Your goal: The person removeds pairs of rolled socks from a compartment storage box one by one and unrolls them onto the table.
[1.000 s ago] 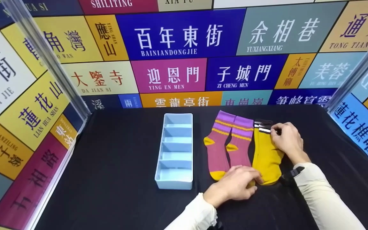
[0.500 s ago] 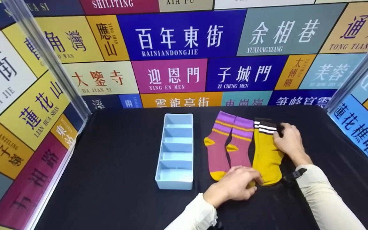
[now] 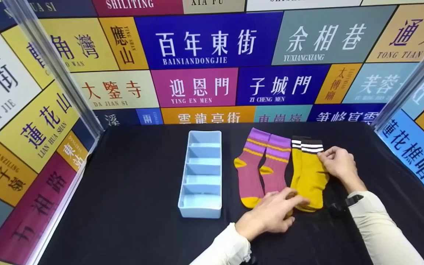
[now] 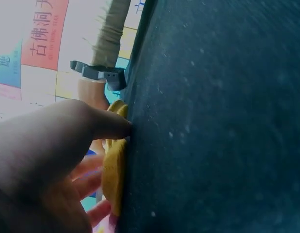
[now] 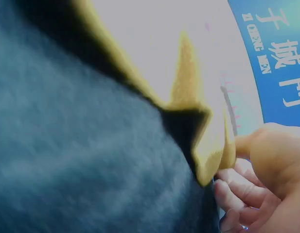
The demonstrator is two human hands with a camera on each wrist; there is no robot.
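A pair of mustard-yellow socks point(image 3: 309, 176) with black cuffs and white stripes lies flat on the right, one sock partly over the other. My right hand point(image 3: 341, 163) pinches their right edge just below the cuffs; the right wrist view shows the yellow fabric point(image 5: 213, 150) between thumb and fingers. Beside them lies a pair of pink socks point(image 3: 250, 180) with purple cuffs and yellow toes and heels. With fingers spread, my left hand point(image 3: 271, 213) rests at the toe ends, over the right pink sock's toe and touching the yellow ones. That pink toe is mostly hidden.
A light-blue box point(image 3: 201, 211) with several compartments in a row stands left of the socks. Black cloth point(image 3: 134, 191) covers the table. Panels printed with place names point(image 3: 212, 44) rise at the back and both sides.
My right hand has moved from the cuff slightly down and right along the yellow socks' edge. The black cuffs now lie flatter and show fully. My left fingers have lifted slightly.
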